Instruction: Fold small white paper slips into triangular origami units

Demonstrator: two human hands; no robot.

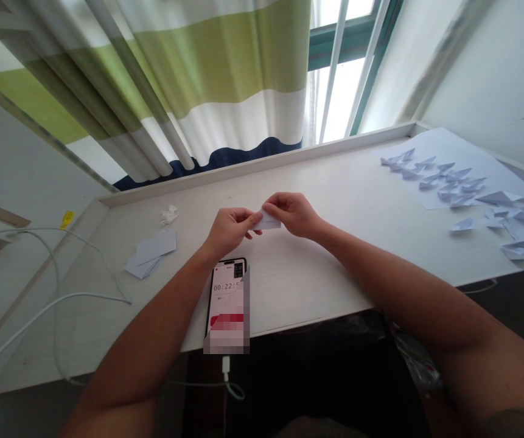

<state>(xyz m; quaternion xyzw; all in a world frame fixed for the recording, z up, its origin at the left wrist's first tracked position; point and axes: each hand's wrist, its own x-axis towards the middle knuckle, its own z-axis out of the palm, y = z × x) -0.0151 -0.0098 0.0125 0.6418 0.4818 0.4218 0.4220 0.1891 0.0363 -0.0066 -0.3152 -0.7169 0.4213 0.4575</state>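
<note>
A small folded piece of white paper (268, 223) is held between my two hands above the middle of the white table (289, 286). My left hand (233, 231) pinches its left side between thumb and fingers. On its upper edge, my right hand (293, 213) grips with thumb and bent forefinger. Part of the paper is hidden behind the fingers, so its exact folded shape cannot be made out. Just below my left hand lies a phone (227, 298) with a timer on its screen, its lower part pixelated.
Several folded paper boats (448, 176) stand at the right, some on a large white sheet (485, 152). Left of my hands lie a stack of paper slips (156, 252) and crumpled white scraps (168, 214). A white cable (83, 297) crosses the left edge; another plugs into the phone.
</note>
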